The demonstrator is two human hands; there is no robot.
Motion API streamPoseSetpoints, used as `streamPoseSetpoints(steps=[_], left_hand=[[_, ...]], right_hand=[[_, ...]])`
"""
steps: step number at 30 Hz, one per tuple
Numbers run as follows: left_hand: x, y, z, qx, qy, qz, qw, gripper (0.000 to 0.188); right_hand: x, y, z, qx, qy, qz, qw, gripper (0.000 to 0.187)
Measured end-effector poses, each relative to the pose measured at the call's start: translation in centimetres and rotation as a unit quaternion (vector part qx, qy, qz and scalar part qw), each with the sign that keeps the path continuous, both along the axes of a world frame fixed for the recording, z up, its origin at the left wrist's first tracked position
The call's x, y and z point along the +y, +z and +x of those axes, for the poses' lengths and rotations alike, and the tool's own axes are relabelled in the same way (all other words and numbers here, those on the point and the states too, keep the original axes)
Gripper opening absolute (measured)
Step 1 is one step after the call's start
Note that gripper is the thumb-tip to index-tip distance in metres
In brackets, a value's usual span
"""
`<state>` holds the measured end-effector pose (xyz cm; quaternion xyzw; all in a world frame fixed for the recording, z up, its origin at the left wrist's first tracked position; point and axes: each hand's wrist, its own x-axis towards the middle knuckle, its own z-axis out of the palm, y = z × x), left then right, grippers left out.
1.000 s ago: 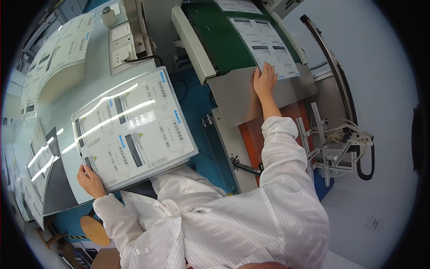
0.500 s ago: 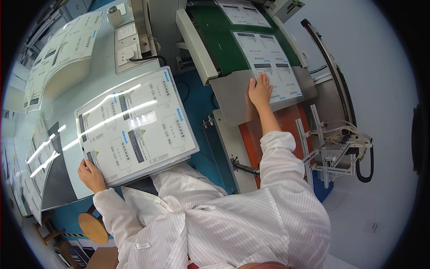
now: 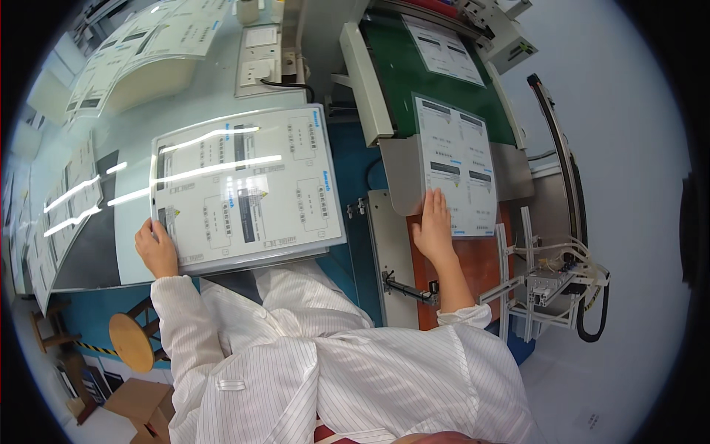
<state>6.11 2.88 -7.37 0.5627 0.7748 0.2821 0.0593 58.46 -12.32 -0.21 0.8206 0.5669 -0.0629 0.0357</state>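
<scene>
A: What is closest to us?

B: A white striped coat [image 3: 355, 385] fills the bottom. Two arms reach out from it.

A: What does the left hand [image 3: 157, 248] do?

B: It pinches the near corner of a stack of printed sheets [image 3: 244, 189]. The thumb lies on top and the other fingers are hidden under the edge. The stack rests on the pale tabletop [image 3: 126, 140] and hangs a little over the near edge.

A: And the right hand [image 3: 434, 226]?

B: It lies flat, fingers close together, pressing down on the near corner of one printed sheet [image 3: 457, 164].

A: Where is that sheet?

B: Its far part lies on the green belt [image 3: 396, 70]. Its near part lies over the grey plate [image 3: 403, 181] and the red-brown board [image 3: 473, 270].

A: Has anything changed?

B: Yes. A second ago the hand was farther up by the belt. Now it has slid closer to the body, and the sheet has come along with it. I think the sheet is being pulled off the belt toward the person.

A: What is farther away?

B: Another printed sheet [image 3: 444, 48] lies higher on the belt. On the left, a wall socket box [image 3: 259, 63] sits on the tabletop, and more sheets [image 3: 140, 44] lie past it.
</scene>
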Motion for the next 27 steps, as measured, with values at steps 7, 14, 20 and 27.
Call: streamPoseSetpoints(steps=[7, 14, 20, 27], left_hand=[[-0.3, -0.8, -0.7, 0.003, -0.023, 0.081, 0.996, 0.027], [-1.1, 4.4, 2.4, 0.017, -0.049, 0.184, 0.982, 0.025], [-1.4, 6.5, -1.6, -0.808, -0.146, -0.046, 0.568, 0.050], [-3.6, 7.0, -3.2, -0.591, 0.015, -0.089, 0.802, 0.027]], right_hand=[[2.0, 2.5, -3.6, 0.151, -0.024, 0.157, 0.976, 0.051], [1.5, 5.9, -13.7, 0.233, 0.308, 0.298, 0.873, 0.055], [2.2, 3.6, -16.8, 0.256, 0.494, 0.220, 0.802, 0.034], [3.1, 2.0, -16.5, 0.196, 0.494, 0.210, 0.821, 0.034]])
